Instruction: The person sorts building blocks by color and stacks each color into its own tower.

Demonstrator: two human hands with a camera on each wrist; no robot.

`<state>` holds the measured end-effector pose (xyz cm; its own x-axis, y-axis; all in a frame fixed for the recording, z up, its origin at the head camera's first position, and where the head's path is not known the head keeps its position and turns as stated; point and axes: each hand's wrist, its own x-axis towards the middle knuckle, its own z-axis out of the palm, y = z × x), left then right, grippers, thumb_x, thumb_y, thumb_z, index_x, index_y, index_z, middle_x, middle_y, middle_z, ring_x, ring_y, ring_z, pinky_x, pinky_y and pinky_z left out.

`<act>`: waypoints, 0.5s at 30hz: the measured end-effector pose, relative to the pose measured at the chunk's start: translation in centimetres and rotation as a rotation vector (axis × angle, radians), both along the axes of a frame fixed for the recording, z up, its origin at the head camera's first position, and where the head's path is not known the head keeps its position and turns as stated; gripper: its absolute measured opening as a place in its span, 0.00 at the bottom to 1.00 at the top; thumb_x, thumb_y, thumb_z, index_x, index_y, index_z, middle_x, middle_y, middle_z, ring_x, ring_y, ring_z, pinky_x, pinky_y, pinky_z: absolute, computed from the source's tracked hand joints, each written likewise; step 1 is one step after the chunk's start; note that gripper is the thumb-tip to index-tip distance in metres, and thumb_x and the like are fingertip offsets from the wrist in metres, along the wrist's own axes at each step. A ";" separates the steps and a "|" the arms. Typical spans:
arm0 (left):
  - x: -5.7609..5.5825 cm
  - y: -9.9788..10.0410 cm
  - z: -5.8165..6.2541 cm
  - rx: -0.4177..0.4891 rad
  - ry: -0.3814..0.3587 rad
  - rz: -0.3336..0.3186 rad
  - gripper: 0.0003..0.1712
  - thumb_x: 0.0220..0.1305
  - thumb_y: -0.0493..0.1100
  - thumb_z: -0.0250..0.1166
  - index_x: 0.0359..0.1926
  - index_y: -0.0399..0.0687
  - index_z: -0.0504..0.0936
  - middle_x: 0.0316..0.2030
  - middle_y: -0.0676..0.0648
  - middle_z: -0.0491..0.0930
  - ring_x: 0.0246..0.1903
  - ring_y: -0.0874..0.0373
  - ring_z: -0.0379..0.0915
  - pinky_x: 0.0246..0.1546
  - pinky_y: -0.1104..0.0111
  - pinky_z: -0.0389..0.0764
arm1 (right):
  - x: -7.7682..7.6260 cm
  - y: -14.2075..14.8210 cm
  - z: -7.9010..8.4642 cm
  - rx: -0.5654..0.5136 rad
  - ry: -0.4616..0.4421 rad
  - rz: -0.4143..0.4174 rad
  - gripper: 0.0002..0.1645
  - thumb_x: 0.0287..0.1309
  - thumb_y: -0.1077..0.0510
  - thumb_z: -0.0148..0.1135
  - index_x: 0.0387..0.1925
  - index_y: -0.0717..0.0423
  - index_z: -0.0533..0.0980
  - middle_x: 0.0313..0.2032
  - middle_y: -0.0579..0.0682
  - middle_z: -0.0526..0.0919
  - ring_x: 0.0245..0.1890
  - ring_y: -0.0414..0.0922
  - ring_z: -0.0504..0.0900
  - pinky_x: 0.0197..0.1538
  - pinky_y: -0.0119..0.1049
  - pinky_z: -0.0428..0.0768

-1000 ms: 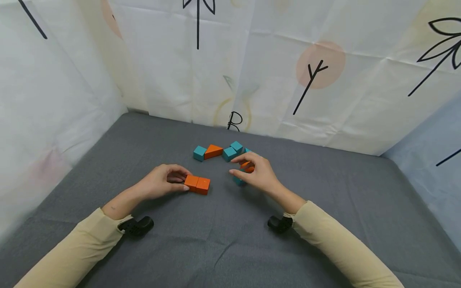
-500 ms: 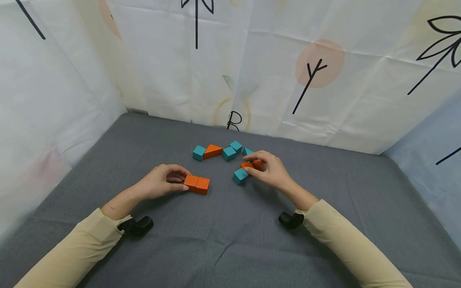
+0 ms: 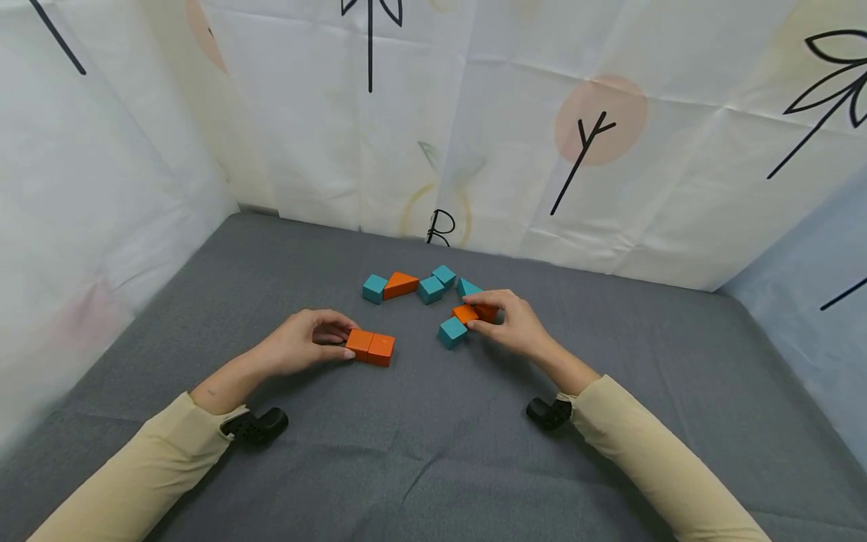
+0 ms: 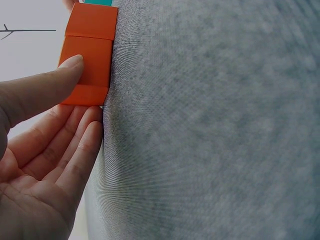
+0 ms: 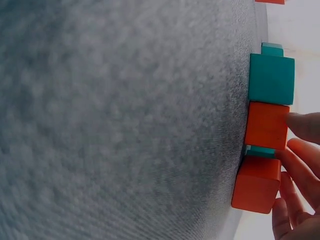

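Observation:
My left hand [image 3: 306,341] pinches the left one of two orange cubes that stand side by side on the grey cloth. In the left wrist view the thumb lies on the near face of that orange cube [image 4: 94,62], fingers behind it. My right hand [image 3: 508,322] has thumb and index finger at opposite sides of another orange cube [image 5: 267,125]. A teal cube [image 3: 452,332] stands against this cube on its near left side. Just past the index finger sits one more orange block [image 5: 256,185], partly hidden by the fingers in the head view.
Behind the hands lie a teal cube [image 3: 375,288], an orange triangular block [image 3: 401,284] and two touching teal cubes [image 3: 430,290]. A teal triangular block [image 3: 467,287] is just beyond my right fingers. A patterned white cloth [image 3: 501,150] hangs along the table's back edge.
My right hand has moved right, off the teal cube, and its fingertips have come down around the orange cube behind it. The left hand stays on its orange cube.

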<state>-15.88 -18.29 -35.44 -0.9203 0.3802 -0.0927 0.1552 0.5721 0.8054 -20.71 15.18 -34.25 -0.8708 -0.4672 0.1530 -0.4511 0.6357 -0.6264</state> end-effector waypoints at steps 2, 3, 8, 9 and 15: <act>0.0 0.0 0.0 -0.002 0.001 0.003 0.25 0.59 0.39 0.69 0.56 0.34 0.76 0.54 0.35 0.77 0.53 0.44 0.76 0.53 0.59 0.79 | 0.0 0.0 0.0 0.012 0.013 0.006 0.23 0.56 0.63 0.67 0.55 0.61 0.78 0.55 0.60 0.77 0.56 0.57 0.71 0.55 0.54 0.74; 0.1 0.0 0.0 -0.004 0.000 0.006 0.25 0.59 0.39 0.69 0.56 0.34 0.76 0.54 0.36 0.77 0.53 0.45 0.76 0.53 0.60 0.79 | 0.0 0.0 -0.1 0.013 0.019 0.009 0.23 0.56 0.63 0.67 0.54 0.61 0.78 0.54 0.60 0.78 0.56 0.57 0.71 0.54 0.53 0.75; 0.0 0.0 0.0 -0.007 0.006 0.001 0.25 0.59 0.39 0.69 0.56 0.33 0.76 0.53 0.35 0.77 0.53 0.44 0.76 0.53 0.59 0.79 | -0.1 0.1 -0.3 0.023 0.033 0.005 0.21 0.56 0.63 0.67 0.52 0.59 0.80 0.53 0.59 0.79 0.57 0.57 0.70 0.55 0.54 0.74; 0.0 0.0 0.0 -0.009 0.006 0.002 0.25 0.59 0.39 0.69 0.56 0.34 0.76 0.54 0.35 0.77 0.53 0.44 0.76 0.54 0.59 0.79 | -0.1 0.1 -0.4 0.025 0.031 0.003 0.21 0.55 0.62 0.68 0.52 0.59 0.80 0.53 0.59 0.78 0.57 0.58 0.70 0.55 0.54 0.74; 0.1 0.0 -0.1 -0.016 0.026 0.004 0.25 0.58 0.39 0.69 0.56 0.34 0.76 0.53 0.36 0.77 0.52 0.45 0.77 0.53 0.60 0.80 | -0.3 0.1 -0.5 0.037 0.032 -0.012 0.19 0.56 0.59 0.68 0.51 0.56 0.81 0.51 0.56 0.80 0.55 0.56 0.71 0.54 0.53 0.73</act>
